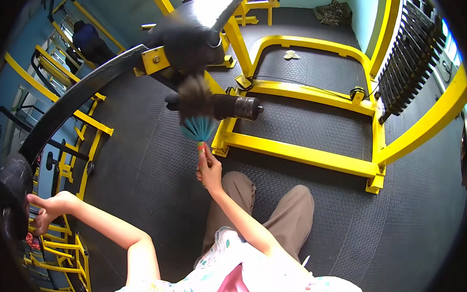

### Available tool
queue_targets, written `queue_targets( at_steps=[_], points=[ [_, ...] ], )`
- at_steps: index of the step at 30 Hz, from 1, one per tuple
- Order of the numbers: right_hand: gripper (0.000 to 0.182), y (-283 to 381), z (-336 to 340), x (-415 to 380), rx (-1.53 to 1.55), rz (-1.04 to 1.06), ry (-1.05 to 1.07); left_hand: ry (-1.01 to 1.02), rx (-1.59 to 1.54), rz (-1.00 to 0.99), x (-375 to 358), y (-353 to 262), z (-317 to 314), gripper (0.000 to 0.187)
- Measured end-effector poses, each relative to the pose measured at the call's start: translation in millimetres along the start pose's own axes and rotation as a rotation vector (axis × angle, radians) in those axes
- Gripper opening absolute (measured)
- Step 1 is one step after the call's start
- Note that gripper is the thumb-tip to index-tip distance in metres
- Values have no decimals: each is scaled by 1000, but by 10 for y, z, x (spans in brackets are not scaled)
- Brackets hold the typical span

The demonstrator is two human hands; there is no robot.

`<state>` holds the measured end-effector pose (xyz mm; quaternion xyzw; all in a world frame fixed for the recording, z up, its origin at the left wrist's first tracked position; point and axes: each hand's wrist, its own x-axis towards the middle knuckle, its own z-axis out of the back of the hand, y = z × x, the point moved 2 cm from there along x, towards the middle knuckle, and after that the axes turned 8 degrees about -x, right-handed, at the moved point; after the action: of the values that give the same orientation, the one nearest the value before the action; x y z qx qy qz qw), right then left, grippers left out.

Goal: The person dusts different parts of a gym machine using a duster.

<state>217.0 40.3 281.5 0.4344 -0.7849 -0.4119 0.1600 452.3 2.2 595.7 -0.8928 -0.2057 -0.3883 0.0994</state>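
My right hand [210, 172] is closed around the red-and-green handle of a duster [198, 127]. Teal strands fan out from the handle, and its dark bristles are blurred against the machine. They overlap a black foam roller [229, 107] and lie just below the seat-like black pad [188, 44], which is also smeared by motion. Over at the far left, my left hand [48, 210] is against the edge of a dark padded part [14, 195] of the machine, thumb and fingers apart. Some of its fingertips are hard to make out there.
A yellow machine frame [300, 156] spans the floor ahead, with a black weight stack [409, 59] at right. A curved black bar [86, 87] arches over on the left. Beyond it are more yellow machines and a person in dark clothes [88, 43]. A pale cloth [291, 55] lies on the black mat.
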Motion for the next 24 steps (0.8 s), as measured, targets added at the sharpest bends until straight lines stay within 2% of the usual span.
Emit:
queue_targets(
  at_steps=[2, 3, 4, 5, 7, 10, 12, 14, 17, 18, 20, 21, 22, 23, 24],
  points=[
    [42, -228, -41, -51, -123, -15, -119, 2, 494, -472, 433, 418, 216, 92],
    [43, -212, -47, -79, -137, -33, -173, 247, 140, -624, 541, 269, 97, 79],
    [43, -189, -65, -100, -143, -29, -186, 472, 144, -536, 812, 676, 279, 76],
    [43, -160, -91, -108, -145, -8, -210, 476, 141, -525, 889, 836, 381, 76],
    [43, -196, -181, -217, -140, 16, -241, 748, 176, -354, 1048, 888, 290, 73],
    [42, -180, -293, -257, -273, 134, -129, 1103, 215, -86, 1178, 912, -6, 68],
    [42, -188, -245, -223, -287, 137, -140, 1351, 240, 95, 1216, 890, -263, 65],
    [42, -128, -39, -178, -278, -3, -185, 1612, 262, 275, 1177, 855, -539, 62],
    [41, 162, 302, -186, 135, -140, -199, 2019, 314, 561, 1076, 821, -1028, 57],
    [42, 308, 357, -251, 165, -173, -263, 2146, 338, 659, 1069, 782, -1236, 56],
    [44, 653, 321, -464, 246, -152, -404, 2216, 384, 642, 1095, 911, -1295, 74],
    [44, 771, 273, -604, 272, -68, -435, 2225, 400, 656, 1384, 1526, -1216, 74],
    [44, 877, 157, -749, 236, -10, -499, 2139, 366, 656, 1198, 1474, -1419, 77],
    [45, 910, 26, -862, 175, 53, -492, 2053, 349, 657, 1180, 1437, -1335, 79],
    [46, 938, -85, -994, 111, 121, -485, 1968, 326, 657, 955, 1360, -1517, 81]
  ],
)
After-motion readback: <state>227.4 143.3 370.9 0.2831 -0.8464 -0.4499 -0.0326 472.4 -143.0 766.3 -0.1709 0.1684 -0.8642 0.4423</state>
